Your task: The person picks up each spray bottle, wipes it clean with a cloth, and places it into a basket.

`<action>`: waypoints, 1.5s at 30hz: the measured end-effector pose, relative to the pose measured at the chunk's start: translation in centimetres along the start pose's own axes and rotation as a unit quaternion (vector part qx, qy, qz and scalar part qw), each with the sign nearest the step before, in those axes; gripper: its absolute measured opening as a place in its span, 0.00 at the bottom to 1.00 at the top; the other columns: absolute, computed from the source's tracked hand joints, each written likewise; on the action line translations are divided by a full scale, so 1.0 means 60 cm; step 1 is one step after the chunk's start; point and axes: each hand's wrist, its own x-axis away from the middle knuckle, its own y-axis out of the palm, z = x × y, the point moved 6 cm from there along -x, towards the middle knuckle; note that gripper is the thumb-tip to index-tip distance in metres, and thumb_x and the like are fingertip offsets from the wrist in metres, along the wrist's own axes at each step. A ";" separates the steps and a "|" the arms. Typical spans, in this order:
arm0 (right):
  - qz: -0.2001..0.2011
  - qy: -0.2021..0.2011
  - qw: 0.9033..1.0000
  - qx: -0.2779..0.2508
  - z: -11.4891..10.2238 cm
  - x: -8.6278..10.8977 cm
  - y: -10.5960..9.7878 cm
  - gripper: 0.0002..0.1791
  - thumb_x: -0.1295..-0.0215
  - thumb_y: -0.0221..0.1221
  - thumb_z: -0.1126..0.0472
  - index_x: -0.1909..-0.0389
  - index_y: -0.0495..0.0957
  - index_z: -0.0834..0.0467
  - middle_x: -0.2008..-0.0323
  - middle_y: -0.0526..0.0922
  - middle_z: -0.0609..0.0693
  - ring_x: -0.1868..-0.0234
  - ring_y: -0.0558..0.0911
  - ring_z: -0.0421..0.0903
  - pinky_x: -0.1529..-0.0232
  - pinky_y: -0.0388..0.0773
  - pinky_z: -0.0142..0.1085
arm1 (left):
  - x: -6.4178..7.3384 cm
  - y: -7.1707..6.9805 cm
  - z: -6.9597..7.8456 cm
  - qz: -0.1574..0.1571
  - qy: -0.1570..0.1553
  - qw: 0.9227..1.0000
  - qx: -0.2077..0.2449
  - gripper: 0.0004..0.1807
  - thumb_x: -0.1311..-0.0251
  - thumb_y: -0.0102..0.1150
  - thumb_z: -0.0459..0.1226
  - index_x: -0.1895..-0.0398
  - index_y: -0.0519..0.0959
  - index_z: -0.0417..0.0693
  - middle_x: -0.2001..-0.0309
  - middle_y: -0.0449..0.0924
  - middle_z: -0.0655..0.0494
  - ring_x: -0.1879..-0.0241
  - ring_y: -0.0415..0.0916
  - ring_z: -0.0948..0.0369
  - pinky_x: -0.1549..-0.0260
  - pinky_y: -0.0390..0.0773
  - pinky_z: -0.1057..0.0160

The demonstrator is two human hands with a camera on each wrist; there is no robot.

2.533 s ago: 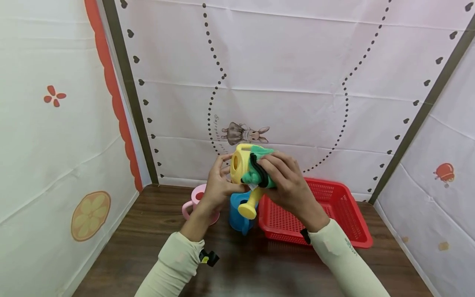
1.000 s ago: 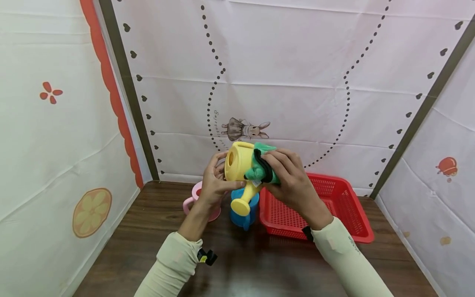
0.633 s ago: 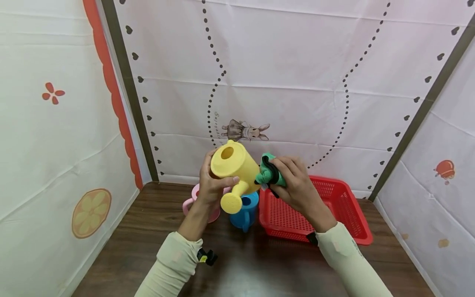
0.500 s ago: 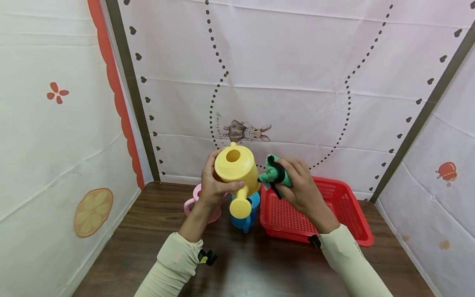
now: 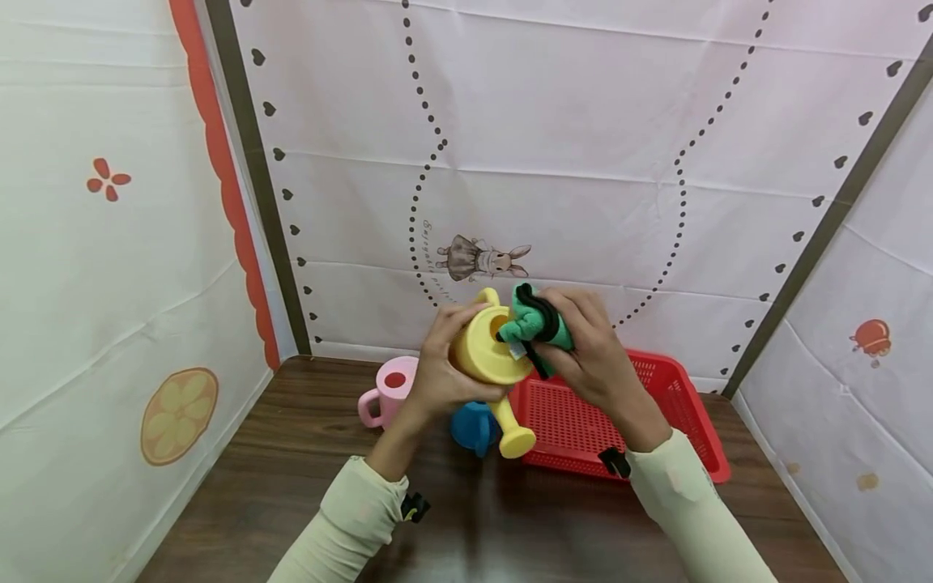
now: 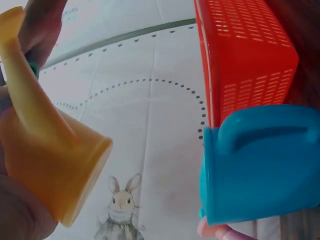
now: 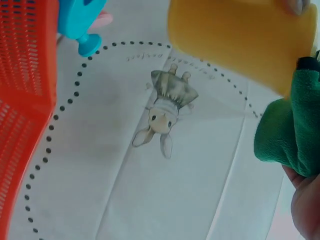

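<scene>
My left hand (image 5: 446,364) grips a yellow toy watering can (image 5: 481,348) in the air, fingers round its body. Its round top hole faces me, and the spout with its sprinkler head points down and to the right. Bunched in my right hand (image 5: 594,348) is a green cloth (image 5: 521,324) with a black edge and a white tag. The cloth is at the can's top, by the hole, partly covering it. In the left wrist view the yellow watering can (image 6: 45,155) shows its spout and base. The right wrist view has the green cloth (image 7: 285,130) against the can's end.
A pink watering can (image 5: 394,380) and a blue watering can (image 5: 472,429) stand on the dark wooden table (image 5: 291,470) below my hands. To their right lies a red perforated basket (image 5: 678,405). Printed white cloth walls (image 5: 568,105) enclose the back and sides.
The yellow watering can has turned from lying sideways to having its top towards me, its spout swinging right. The green cloth has left the can's bottom end, then moved to its top.
</scene>
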 end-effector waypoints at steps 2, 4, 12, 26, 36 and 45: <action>-0.008 -0.004 1.000 0.002 -0.003 -0.006 0.008 0.26 0.18 0.65 0.53 0.28 0.78 0.63 0.37 0.83 0.64 0.36 0.76 0.63 0.35 0.76 0.56 | 0.000 0.011 0.003 -0.013 0.001 1.000 -0.015 0.59 0.74 0.94 0.32 0.25 0.82 0.46 0.35 0.77 0.39 0.34 0.76 0.54 0.34 0.80 0.63; -0.013 -0.007 1.000 0.003 -0.006 -0.010 0.016 0.27 0.25 0.69 0.61 0.29 0.79 0.63 0.37 0.84 0.64 0.37 0.77 0.63 0.37 0.78 0.59 | 0.001 0.018 0.004 -0.019 -0.003 1.000 -0.025 0.59 0.74 0.95 0.31 0.25 0.83 0.46 0.38 0.77 0.40 0.36 0.77 0.54 0.38 0.83 0.64; -0.041 -0.035 0.999 -0.007 -0.037 -0.015 0.041 0.33 0.34 0.74 0.68 0.29 0.78 0.62 0.36 0.84 0.62 0.36 0.77 0.61 0.41 0.84 0.58 | 0.003 0.022 -0.007 -0.027 -0.019 0.999 -0.034 0.52 0.68 0.94 0.33 0.28 0.85 0.48 0.43 0.77 0.43 0.43 0.75 0.55 0.44 0.84 0.62; -0.102 -0.038 0.993 0.046 -0.055 0.012 0.057 0.38 0.38 0.81 0.63 0.28 0.77 0.61 0.37 0.83 0.59 0.34 0.79 0.57 0.37 0.89 0.54 | -0.002 -0.011 -0.032 0.016 -0.049 0.995 -0.081 0.49 0.59 0.91 0.33 0.26 0.83 0.46 0.40 0.80 0.40 0.40 0.77 0.54 0.39 0.79 0.63; -0.053 0.051 0.997 0.016 0.010 0.026 0.028 0.29 0.31 0.73 0.68 0.29 0.79 0.62 0.36 0.84 0.62 0.37 0.79 0.60 0.41 0.88 0.60 | -0.009 -0.024 -0.017 0.001 -0.039 0.997 -0.061 0.57 0.71 0.95 0.32 0.26 0.82 0.45 0.40 0.80 0.40 0.40 0.75 0.56 0.40 0.80 0.62; -0.045 0.035 0.998 0.007 0.020 0.013 0.030 0.28 0.31 0.72 0.67 0.31 0.80 0.64 0.38 0.85 0.64 0.37 0.78 0.63 0.38 0.81 0.59 | 0.004 0.008 -0.007 -0.071 -0.043 0.995 -0.049 0.58 0.75 0.95 0.33 0.26 0.84 0.47 0.42 0.81 0.43 0.43 0.78 0.54 0.42 0.82 0.62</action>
